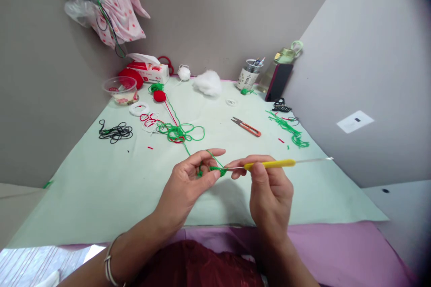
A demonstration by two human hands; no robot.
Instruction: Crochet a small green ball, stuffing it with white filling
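My left hand pinches a small green crocheted piece between thumb and fingers, with green yarn looped over its raised index finger. That yarn runs back to a loose green tangle on the table. My right hand is closed around the yellow handle of a crochet hook. The hook's thin metal tip points left and meets the green piece; its very end is hidden in the stitches. Both hands are held above the table's front part, their fingertips close together.
Orange snips lie beyond my hands. Black yarn is at left, green scraps at right. Behind stand a plastic tub, tissue box, white stuffing, pen holder and phone against a bottle.
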